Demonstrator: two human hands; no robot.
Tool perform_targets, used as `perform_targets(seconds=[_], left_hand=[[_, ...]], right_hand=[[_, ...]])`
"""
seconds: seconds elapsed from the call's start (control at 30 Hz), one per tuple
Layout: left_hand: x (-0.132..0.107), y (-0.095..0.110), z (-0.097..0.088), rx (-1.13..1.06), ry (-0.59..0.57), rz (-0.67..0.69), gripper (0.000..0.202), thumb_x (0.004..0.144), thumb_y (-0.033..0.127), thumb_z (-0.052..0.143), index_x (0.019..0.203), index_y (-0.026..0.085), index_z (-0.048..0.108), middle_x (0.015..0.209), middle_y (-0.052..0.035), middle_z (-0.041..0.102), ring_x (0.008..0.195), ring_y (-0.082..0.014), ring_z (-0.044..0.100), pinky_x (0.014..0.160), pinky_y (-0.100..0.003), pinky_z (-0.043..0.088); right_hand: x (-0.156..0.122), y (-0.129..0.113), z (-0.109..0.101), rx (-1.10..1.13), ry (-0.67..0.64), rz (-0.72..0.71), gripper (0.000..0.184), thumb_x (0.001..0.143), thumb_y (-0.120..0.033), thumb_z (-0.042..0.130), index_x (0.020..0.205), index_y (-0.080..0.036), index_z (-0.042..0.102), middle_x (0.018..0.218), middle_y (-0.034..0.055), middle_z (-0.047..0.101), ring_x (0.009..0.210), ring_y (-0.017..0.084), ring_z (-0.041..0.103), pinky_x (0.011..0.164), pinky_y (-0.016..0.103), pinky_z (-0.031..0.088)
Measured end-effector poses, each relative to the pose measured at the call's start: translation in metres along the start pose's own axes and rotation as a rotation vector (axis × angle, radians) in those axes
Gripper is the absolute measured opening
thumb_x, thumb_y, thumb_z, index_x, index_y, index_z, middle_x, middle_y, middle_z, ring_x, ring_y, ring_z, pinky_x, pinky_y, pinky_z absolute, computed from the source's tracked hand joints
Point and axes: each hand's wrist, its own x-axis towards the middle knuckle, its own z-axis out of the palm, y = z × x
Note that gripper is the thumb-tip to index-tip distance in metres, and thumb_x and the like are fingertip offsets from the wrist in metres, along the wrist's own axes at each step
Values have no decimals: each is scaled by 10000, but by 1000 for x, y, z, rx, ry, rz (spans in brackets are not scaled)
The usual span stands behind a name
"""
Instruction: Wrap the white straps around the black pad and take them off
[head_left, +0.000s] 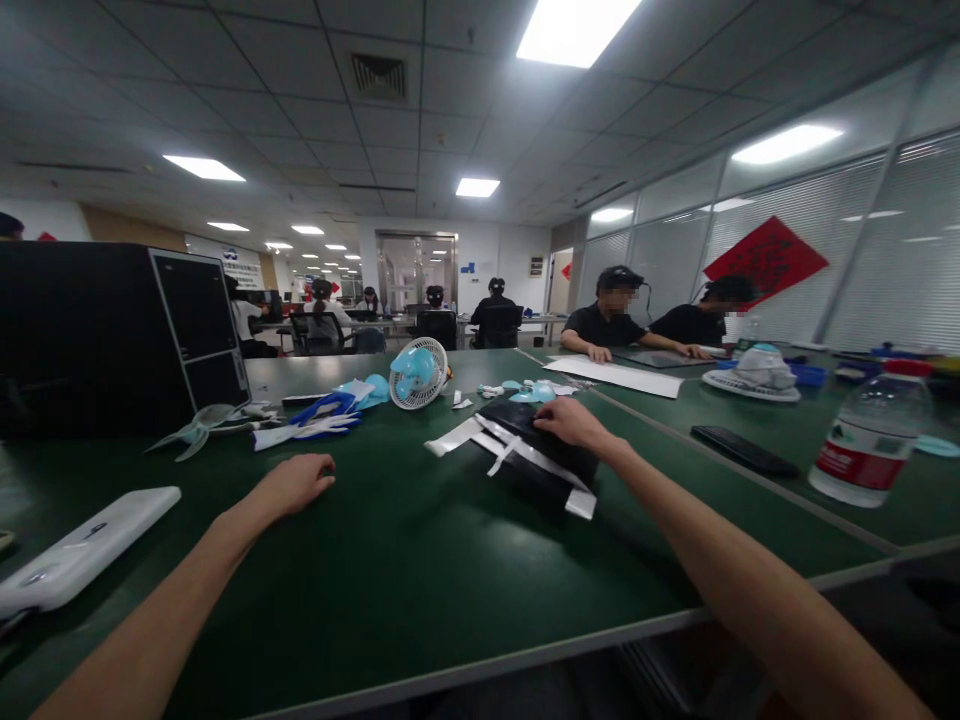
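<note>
My left hand (294, 483) rests on the dark green table (390, 570) with its fingers curled under, and I see nothing in it. My right hand (570, 420) reaches forward and lies on top of a black box (536, 455) wrapped with white strips of tape, fingers pressed onto its far end. Loose white strips (457, 437) trail off the box to the left. Behind it stands a small white and blue desk fan (418, 373).
A white flat device (82, 550) lies at the left. A black case (112, 335) stands at the back left beside blue and white gloves (315, 418) and a fan blade (196, 424). A water bottle (870, 440) and a black remote (742, 450) lie right. Two people sit across.
</note>
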Motion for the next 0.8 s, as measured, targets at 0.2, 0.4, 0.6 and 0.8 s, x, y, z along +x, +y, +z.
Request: perform_targets(seconds=[0.2, 0.4, 0.6, 0.8], left_hand=[[0, 16, -2, 8, -22, 24, 417, 813, 414, 434, 1128, 185, 585, 1139, -96, 632, 971, -235, 612, 782, -323, 482], [8, 10, 6, 3, -20, 21, 427, 798, 427, 435, 1127, 203, 589, 1149, -80, 634, 980, -232, 610, 786, -318, 483], [10, 5, 8, 50, -5, 31, 444, 795, 435, 424, 1125, 190, 593, 1132, -89, 635, 980, -228, 602, 816, -330, 478], [11, -2, 9, 37, 1, 36, 438, 790, 443, 432, 1115, 201, 597, 1121, -89, 638, 978, -232, 602, 817, -335, 480]], right_hand=[[-50, 124, -27, -150, -2, 392, 286, 781, -328, 548, 926, -156, 726, 949, 95, 695, 849, 212, 618, 699, 263, 424], [-93, 181, -29, -188, -17, 571, 252, 740, -318, 574, 861, -174, 742, 858, 97, 702, 781, 220, 636, 645, 275, 433], [-101, 179, -31, -167, -80, 690, 246, 756, -329, 569, 870, -166, 714, 877, 104, 684, 792, 221, 635, 638, 277, 431], [-122, 167, -46, -208, -11, 825, 402, 770, -539, 500, 833, -171, 648, 938, 148, 656, 846, 302, 622, 641, 370, 444]])
